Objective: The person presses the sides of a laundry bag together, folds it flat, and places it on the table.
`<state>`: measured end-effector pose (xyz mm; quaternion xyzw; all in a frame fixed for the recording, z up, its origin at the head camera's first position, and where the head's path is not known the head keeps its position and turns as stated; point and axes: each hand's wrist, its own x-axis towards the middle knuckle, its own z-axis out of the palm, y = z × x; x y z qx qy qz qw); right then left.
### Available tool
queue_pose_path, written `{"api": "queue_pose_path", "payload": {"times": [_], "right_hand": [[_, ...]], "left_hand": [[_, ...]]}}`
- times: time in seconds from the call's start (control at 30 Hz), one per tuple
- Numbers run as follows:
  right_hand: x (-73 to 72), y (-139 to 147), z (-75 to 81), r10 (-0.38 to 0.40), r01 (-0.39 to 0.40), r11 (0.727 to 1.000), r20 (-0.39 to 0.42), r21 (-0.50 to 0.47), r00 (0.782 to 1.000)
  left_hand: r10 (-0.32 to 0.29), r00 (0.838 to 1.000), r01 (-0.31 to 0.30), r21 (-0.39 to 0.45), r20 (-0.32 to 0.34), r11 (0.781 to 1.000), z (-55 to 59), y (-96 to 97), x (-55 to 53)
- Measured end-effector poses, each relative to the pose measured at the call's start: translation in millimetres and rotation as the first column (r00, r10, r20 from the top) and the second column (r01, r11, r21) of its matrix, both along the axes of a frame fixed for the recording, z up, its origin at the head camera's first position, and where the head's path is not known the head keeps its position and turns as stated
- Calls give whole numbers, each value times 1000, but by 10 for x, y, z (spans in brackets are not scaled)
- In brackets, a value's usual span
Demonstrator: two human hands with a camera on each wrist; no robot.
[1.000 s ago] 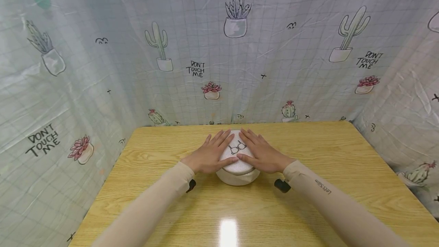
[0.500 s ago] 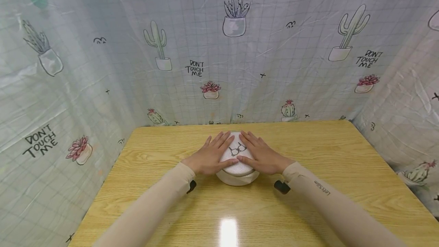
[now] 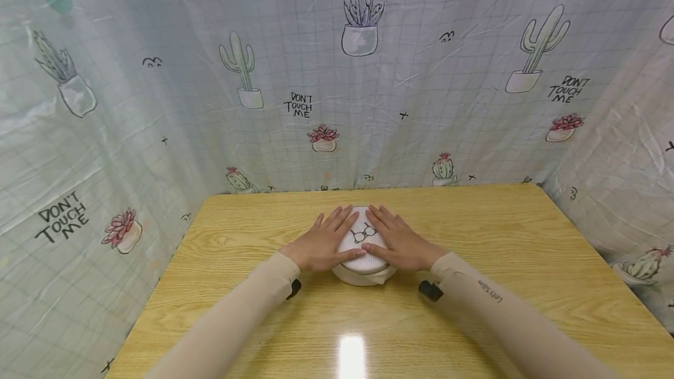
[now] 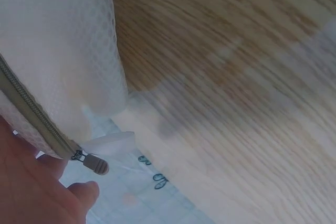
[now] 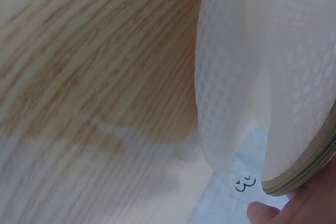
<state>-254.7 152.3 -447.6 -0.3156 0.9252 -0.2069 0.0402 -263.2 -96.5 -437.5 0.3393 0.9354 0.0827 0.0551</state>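
Head cam: I've got left hand [image 3: 322, 243] and right hand [image 3: 402, 243] flat, straight-fingered on a mesh bag [image 3: 362, 231], contents unclear, toward the bench's far edge [image 3: 463, 188].

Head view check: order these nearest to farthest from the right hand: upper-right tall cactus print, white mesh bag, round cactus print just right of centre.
From the right hand:
1. White mesh bag: touching, on its left.
2. Round cactus print: low on the curtain, beyond the back edge of the table, slightly right.
3. Tall cactus print: higher up, farther right.
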Motion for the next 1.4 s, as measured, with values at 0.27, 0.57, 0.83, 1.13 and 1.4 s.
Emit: {"api": "queue_pose_path", "payload": {"times": [0.27,0.57,0.83,1.13,1.4], "right_hand": [[-7,-35,-70,-6,6,1000,-21,10,1000],[-5,-56,-122,-13,13,999,-24,30,1000],[-17,-79,-171,-15,15,999,-15,40,1000],[-25,-77,-227,-21,21,998,-6,54,1000],[-30,-70,-246,-22,20,998,28,63,999]], "left_hand": [[7,1000,-7,-5,11,1000,-66,-18,-20],[22,999,-21,-10,39,1000,-94,-25,-10],[30,998,-29,-8,49,1000,-148,-38,-18],[34,998,-33,-27,52,999,-177,-31,-18],[34,998,-32,-40,56,999,-200,-25,-22]]}}
